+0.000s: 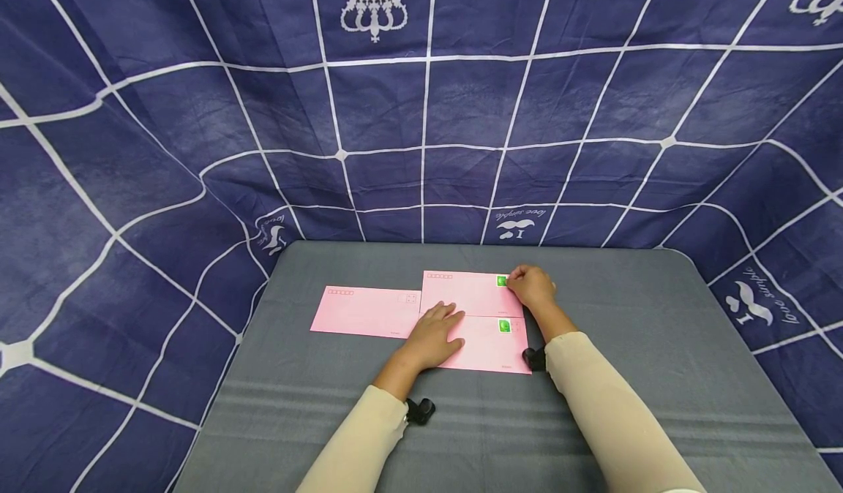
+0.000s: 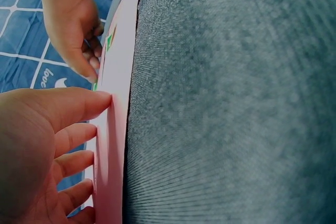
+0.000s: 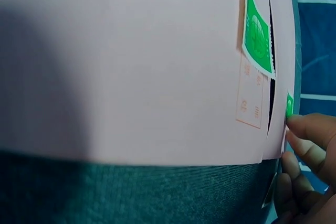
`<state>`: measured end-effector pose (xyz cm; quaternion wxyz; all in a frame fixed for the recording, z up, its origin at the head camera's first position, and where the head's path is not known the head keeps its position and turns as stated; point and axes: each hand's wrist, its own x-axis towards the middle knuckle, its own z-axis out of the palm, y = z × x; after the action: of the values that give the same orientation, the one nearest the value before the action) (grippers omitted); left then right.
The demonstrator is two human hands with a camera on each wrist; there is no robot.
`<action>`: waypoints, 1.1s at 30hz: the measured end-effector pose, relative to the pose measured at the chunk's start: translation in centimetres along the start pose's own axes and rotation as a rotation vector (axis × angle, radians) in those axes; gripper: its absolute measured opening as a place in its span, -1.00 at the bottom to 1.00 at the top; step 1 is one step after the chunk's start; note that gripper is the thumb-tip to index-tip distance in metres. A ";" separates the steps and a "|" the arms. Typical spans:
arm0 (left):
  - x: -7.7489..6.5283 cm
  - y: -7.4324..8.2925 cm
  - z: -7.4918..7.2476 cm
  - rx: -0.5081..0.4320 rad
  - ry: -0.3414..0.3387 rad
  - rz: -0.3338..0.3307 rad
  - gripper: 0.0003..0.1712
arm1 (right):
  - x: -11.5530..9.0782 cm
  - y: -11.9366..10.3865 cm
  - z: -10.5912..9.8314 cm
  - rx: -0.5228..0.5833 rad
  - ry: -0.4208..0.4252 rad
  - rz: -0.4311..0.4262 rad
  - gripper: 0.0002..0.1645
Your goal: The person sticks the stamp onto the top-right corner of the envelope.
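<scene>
Three pink envelopes lie on the grey table: a left one (image 1: 365,310), an upper right one (image 1: 470,292) and a lower right one (image 1: 484,354). My left hand (image 1: 431,338) rests with spread fingers across the right pair, near where they meet the left envelope. At the upper right envelope's top right corner, my right hand (image 1: 532,287) pinches a green stamp (image 3: 290,104) by its edge between thumb and fingers. Another green stamp (image 3: 257,38) with a white perforated border sits near the lower envelope's top edge, partly beside a printed box (image 3: 249,93).
Grey cloth covers the table (image 1: 283,405). A dark blue curtain (image 1: 382,113) with white grid lines hangs behind it and at both sides. Black wrist cameras sit at the left wrist (image 1: 421,410) and the right wrist (image 1: 532,359). The left envelope carries a printed stamp box.
</scene>
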<state>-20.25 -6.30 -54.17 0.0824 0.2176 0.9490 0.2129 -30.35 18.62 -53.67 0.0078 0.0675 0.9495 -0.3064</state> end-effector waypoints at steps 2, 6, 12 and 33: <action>0.0 0.0 0.1 0.002 -0.001 0.001 -0.33 | 0.0 0.0 0.0 -0.002 0.002 0.001 -0.84; 0.0 0.1 0.0 -0.004 -0.006 0.001 -0.32 | 0.0 0.1 -0.2 -0.007 -0.005 -0.005 -0.80; 0.1 0.1 -0.2 -0.008 0.007 0.005 -0.33 | -0.3 0.1 -0.7 -0.048 -0.040 -0.063 -0.67; 0.0 -0.1 0.0 -0.009 -0.007 0.000 -0.32 | -1.0 -0.1 -0.8 -0.102 -0.076 -0.141 -0.64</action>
<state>-20.31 -6.32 -54.23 0.0869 0.2179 0.9477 0.2164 -29.33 18.87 -52.87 0.0258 -0.0117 0.9653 -0.2598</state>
